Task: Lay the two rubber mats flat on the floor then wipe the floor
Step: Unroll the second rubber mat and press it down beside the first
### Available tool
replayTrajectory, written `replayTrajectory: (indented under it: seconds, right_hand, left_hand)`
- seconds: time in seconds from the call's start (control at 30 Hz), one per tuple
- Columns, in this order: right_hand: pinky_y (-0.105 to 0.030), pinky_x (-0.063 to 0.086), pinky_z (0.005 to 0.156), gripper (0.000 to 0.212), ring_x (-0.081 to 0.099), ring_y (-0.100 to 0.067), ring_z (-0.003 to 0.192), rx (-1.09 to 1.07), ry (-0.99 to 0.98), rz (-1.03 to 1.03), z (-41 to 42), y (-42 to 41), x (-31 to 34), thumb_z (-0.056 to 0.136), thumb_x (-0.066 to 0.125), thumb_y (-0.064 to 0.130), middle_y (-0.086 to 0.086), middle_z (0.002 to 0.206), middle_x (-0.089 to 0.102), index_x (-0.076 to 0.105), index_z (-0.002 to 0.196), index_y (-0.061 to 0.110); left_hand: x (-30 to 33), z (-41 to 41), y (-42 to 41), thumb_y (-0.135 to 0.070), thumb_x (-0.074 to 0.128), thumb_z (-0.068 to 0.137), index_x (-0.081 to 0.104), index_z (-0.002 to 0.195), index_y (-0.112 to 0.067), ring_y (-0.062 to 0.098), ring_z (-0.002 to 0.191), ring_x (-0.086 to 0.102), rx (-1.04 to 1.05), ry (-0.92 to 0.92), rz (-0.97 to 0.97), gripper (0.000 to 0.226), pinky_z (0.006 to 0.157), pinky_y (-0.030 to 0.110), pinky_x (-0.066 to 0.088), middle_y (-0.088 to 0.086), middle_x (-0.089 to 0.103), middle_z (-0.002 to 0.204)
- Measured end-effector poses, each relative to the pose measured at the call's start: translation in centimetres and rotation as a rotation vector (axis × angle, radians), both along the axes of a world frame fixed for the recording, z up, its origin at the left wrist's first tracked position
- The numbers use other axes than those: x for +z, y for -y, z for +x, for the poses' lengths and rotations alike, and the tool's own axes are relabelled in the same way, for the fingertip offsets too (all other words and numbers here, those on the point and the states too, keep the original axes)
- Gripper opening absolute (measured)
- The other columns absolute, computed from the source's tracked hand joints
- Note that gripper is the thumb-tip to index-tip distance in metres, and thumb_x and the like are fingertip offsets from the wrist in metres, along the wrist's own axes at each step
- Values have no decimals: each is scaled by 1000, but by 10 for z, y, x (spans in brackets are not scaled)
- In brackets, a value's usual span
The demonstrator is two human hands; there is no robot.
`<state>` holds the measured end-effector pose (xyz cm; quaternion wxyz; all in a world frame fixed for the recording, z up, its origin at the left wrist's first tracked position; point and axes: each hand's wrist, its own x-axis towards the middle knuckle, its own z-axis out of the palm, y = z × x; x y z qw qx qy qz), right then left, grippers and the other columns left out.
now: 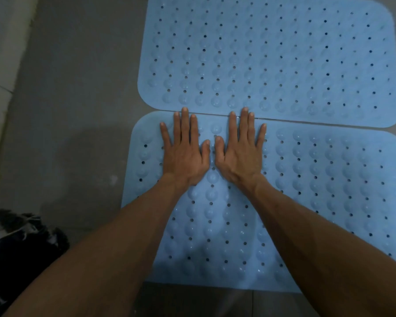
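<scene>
On the grey floor (73,110), the near blue mat (318,179) is laid flat, its far edge against the far blue mat (272,53). Pressed palm-down on the near mat are the left hand (184,156) and right hand (240,156), fingers straight and slightly spread, middle fingertips reaching the seam. A dark cloth (21,239) is seen at lower left.

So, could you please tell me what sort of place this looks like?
Probably a bathroom or wash area at home, though little of the room shows. Two blue rubber mats with drain holes and suction cups, the far mat and the near mat, lie on a grey tiled floor.
</scene>
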<state>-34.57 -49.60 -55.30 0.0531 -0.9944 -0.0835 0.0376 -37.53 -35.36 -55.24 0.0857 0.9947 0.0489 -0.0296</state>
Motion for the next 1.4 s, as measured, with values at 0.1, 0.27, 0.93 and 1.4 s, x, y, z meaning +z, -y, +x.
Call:
replayTrajectory:
  seconds: [0.1,0.27,0.93,1.4]
  right_hand:
    - [-57,0,123,72,-5,-27,155,2,5,0,0,1,0,101,19,51,-15,167,-2,7,160,12]
    - [-56,1,123,71,-5,-27,155,15,6,1,1,0,0,102,16,50,-15,167,-2,6,160,10]
    - [-52,5,124,66,1,-22,155,-109,-15,111,2,-11,10,102,23,48,-10,168,7,18,159,15]
    - [-40,4,126,52,14,-19,154,-72,53,538,-8,83,22,103,33,31,-6,165,23,38,152,12]
  left_hand:
    - [0,2,-1,-46,17,100,5,154,-3,30,151,-6,-7,-10,-8,71,118,60,1,17,-5,163]
    - [-1,3,-1,-46,15,99,5,155,-4,30,151,-7,-11,-9,-2,71,118,60,1,18,-6,162]
    - [5,15,-7,-36,22,101,18,153,-2,27,151,5,-29,39,-32,62,121,54,5,16,9,163]
    - [9,17,51,-28,25,98,21,150,7,37,148,14,-21,121,-4,62,121,53,7,26,17,158]
